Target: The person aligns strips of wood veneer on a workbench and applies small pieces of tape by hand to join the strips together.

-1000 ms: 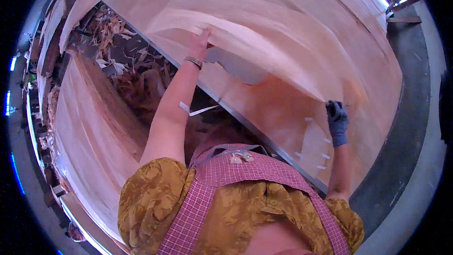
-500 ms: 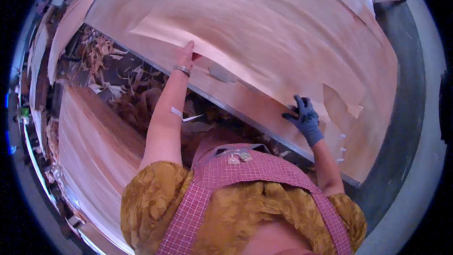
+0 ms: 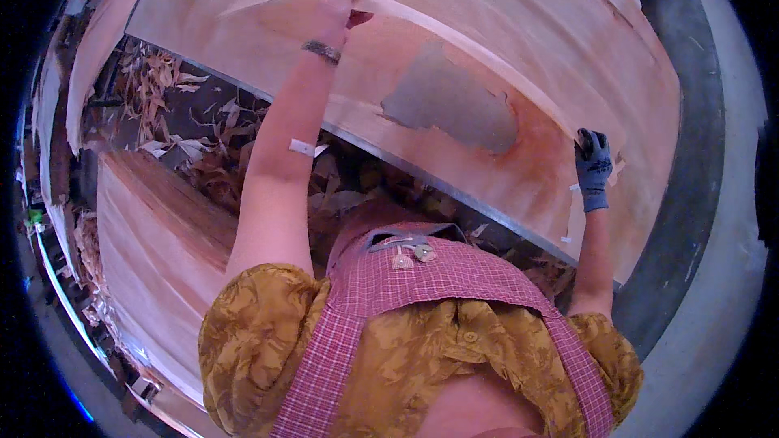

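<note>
A thin sheet of pinkish wood veneer (image 3: 487, 40) is pulled back, its near edge raised in a long curve. My left hand (image 3: 333, 20), bare with a band at the wrist, is closed on that edge toward the far left; some of its fingers are hidden. At the edge's right end my right hand (image 3: 595, 166), in a grey-blue glove with dark fingertips, is closed on the veneer. Between my hands and the table's near edge lies another veneer surface (image 3: 365, 77), reddish toward the right. A ragged grey patch (image 3: 458, 105) shows in it.
A straight metal edge (image 3: 454, 191) borders the table in front of me. Brown veneer scraps (image 3: 219, 154) are heaped below it at left. More veneer sheets (image 3: 154, 268) are stacked at lower left. Small white strips and a torn veneer piece lie near my right hand.
Both hands have moved away from me, the right one also to the right. The veneer's near edge has gone back with them, uncovering more of the grey patch and the reddish surface.
</note>
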Demonstrator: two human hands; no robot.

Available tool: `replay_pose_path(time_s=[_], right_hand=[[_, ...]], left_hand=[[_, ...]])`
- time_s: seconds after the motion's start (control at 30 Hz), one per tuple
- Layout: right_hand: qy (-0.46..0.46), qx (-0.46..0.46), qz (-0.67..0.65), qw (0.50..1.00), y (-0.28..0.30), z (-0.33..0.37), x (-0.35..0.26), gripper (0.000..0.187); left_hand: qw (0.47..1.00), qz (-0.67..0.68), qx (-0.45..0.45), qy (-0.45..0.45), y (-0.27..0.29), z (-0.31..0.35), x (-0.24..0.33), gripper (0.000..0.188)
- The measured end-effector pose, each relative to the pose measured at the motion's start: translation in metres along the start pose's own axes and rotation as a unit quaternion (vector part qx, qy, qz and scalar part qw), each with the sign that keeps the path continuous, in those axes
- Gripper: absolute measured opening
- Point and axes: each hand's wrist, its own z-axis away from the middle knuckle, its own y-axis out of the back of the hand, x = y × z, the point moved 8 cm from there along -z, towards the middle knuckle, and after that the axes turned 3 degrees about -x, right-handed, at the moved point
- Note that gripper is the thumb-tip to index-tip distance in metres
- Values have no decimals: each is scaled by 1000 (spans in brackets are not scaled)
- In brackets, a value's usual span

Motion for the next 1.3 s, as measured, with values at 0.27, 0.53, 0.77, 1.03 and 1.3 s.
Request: replay_pose_path(time_s=[0.27,0.53,0.77,1.03,1.3], right_hand=[[81,-112,12,990,-61,52,-34,31],[99,-177,5,979,-104,100,-49,42],[123,-193,19,973,-114,123,-49,39],[99,-225,-100,964,-87,116,-76,43],[52,-119,-305,943,-100,9,-151,32]], left_hand=[[994,-78,68,42,78,43,-60,32],[985,-125,106,59,127,46,-113,30],[973,-175,123,82,135,66,-125,28],[964,-209,149,68,144,79,-123,35],[713,-612,119,-321,47,109,-51,51]])
